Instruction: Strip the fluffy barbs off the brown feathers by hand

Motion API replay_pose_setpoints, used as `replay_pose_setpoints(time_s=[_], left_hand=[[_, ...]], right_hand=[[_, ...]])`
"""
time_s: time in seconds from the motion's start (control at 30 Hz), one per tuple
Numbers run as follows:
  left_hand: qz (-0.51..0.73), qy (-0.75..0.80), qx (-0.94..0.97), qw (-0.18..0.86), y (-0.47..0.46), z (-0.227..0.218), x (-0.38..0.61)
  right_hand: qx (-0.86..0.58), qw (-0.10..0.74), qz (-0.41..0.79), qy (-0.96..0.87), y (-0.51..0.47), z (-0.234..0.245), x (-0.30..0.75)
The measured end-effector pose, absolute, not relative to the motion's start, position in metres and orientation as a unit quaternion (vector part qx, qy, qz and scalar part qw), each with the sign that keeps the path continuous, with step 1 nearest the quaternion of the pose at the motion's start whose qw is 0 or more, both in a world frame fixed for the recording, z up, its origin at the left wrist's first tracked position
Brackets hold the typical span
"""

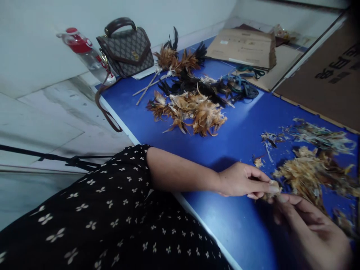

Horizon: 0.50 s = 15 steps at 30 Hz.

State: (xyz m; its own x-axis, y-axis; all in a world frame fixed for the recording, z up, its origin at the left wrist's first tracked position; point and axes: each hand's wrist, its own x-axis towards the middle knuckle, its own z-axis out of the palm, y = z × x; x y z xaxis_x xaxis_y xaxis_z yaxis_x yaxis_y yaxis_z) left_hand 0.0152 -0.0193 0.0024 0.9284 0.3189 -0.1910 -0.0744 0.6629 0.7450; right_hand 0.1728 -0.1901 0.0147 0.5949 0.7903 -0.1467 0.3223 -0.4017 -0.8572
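Observation:
My left hand (244, 180) rests on the blue table (242, 127) and pinches a small pale feather tuft (273, 186) between thumb and fingers. My right hand (306, 225), at the lower right, meets it from below, its fingertips touching the same tuft. Just beyond the hands lies a loose heap of tan and brown feathers (312, 170). A black sleeve with small white flowers (118, 210) covers my left arm down to the elbow.
A pile of bundled brown and black feathers (191, 108) lies mid-table, with thin sticks (146, 88) and dark straps (242, 88) beside it. A patterned handbag (126, 48) and a water bottle (87, 52) sit at the far corner. Flat cardboard boxes (244, 47) lie at the back.

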Motion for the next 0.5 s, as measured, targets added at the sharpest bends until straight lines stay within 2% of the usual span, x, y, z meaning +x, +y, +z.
replay_pose_setpoints(time_s=[0.2, 0.3, 0.5], left_hand=[[0.105, 0.149, 0.409, 0.894, -0.020, -0.001, 0.016], [0.151, 0.152, 0.397, 0.893, -0.018, 0.003, 0.016], [0.247, 0.191, 0.385, 0.868, -0.007, 0.009, 0.018]], right_hand=[[-0.786, 0.419, 0.296, -0.345, -0.184, 0.017, 0.162], [-0.798, 0.409, 0.275, -0.346, -0.199, 0.011, 0.174], [-0.836, 0.325, 0.197, -0.397, -0.246, 0.007, 0.207]])
